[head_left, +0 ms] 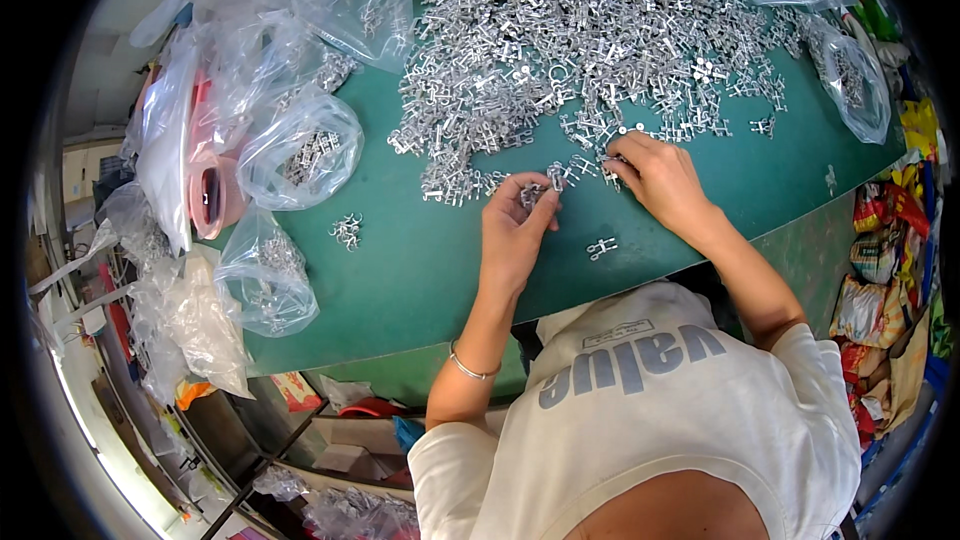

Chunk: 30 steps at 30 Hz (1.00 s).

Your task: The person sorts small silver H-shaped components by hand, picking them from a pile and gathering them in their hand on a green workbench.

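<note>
A wide heap of small silver metal pieces (560,50), many with looped ends, covers the far middle of the green table (420,290). My left hand (515,230) is closed around several of these pieces, and one stands up between thumb and forefinger. At the heap's near edge, my right hand (660,180) curls its fingertips and thumb on small metal pieces; its fingers partly hide them. A loose metal piece (601,248) lies on the table between my forearms. Farther left sits a little cluster of metal pieces (347,230).
Clear plastic bags with metal pieces, one open (335,175) and another nearer the edge (265,270), line the table's left side beside a pink plastic container (225,190). Another clear bag (855,90) lies at the right. Colourful packages (870,260) are piled beyond the right edge.
</note>
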{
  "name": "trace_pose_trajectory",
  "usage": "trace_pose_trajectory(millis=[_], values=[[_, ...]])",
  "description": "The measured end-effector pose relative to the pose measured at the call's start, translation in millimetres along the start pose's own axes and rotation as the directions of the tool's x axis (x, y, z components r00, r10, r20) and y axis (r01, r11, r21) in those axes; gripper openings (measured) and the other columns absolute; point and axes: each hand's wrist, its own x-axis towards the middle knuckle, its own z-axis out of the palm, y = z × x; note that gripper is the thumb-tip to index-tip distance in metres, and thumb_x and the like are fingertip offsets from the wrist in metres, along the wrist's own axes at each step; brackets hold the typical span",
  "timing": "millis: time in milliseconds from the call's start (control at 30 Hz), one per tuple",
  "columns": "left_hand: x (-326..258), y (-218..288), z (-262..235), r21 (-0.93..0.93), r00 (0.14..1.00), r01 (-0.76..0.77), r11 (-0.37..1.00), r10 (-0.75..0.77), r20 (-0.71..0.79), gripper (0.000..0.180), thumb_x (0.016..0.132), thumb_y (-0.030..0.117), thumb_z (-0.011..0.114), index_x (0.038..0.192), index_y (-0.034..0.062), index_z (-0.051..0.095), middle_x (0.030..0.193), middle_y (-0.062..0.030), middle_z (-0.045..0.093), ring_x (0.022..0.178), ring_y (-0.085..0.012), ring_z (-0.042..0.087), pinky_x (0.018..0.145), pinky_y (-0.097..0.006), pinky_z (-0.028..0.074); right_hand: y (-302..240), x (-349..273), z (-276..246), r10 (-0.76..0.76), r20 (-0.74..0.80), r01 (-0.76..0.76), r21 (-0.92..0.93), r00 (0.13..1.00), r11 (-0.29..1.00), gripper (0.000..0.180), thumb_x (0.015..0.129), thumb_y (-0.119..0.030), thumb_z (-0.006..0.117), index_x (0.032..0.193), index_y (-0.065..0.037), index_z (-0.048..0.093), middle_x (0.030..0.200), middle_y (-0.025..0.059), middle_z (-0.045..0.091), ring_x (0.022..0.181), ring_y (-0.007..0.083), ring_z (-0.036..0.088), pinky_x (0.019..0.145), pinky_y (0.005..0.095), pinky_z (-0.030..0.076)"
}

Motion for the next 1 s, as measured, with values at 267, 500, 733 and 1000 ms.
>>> trace_pose_trajectory(millis=[267,500,733,1000], values=[[-3,6,-5,-0.164,0.986,0.122,0.979,-0.1,0.136,0.02,0.088,0.009,0.051,0.103,-0.0047,0.053,0.097,-0.0129,0.061,0.069,-0.0087,0.052,0.059,-0.019,0.043,9,4,-28,0.207,0.472,-0.476,0.879,0.857,-0.037,0.008,0.083,-0.01,0.053,0.088,-0.004,0.055,0.08,0.0077,0.058,0.053,0.0108,0.048,0.037,0.0233,0.031],[-7,10,0,-0.309,0.959,0.216,0.926,-0.143,0.243,0.026,0.088,0.014,0.052,0.106,-0.0047,0.052,0.098,-0.0125,0.06,0.077,-0.0104,0.053,0.063,-0.022,0.044,-8,7,-19,0.128,0.45,-0.451,0.892,0.884,-0.018,0.019,0.085,-0.014,0.055,0.1,-0.003,0.056,0.076,0.0058,0.056,0.045,0.0068,0.041,0.036,0.0179,0.027],[-8,10,-4,-0.358,0.913,0.309,0.881,-0.169,0.371,0.023,0.088,0.012,0.052,0.106,-0.0034,0.052,0.085,-0.0083,0.059,0.074,-0.0115,0.054,0.064,-0.022,0.045,-26,2,-7,0.212,0.441,-0.49,0.783,0.872,0.383,0.013,0.082,-0.012,0.061,0.086,0.0,0.063,0.063,0.0015,0.054,0.045,0.0018,0.039,0.037,0.0174,0.024],[-20,11,11,-0.244,0.97,0.173,0.954,-0.123,0.208,0.024,0.087,0.013,0.054,0.104,-0.0043,0.053,0.084,-0.007,0.057,0.067,-0.0094,0.047,0.055,-0.02,0.037,-25,0,-9,0.234,0.339,-0.412,0.76,0.911,0.503,0.011,0.082,-0.009,0.06,0.076,0.001,0.06,0.067,0.0022,0.056,0.057,0.0078,0.049,0.049,0.0204,0.036]])
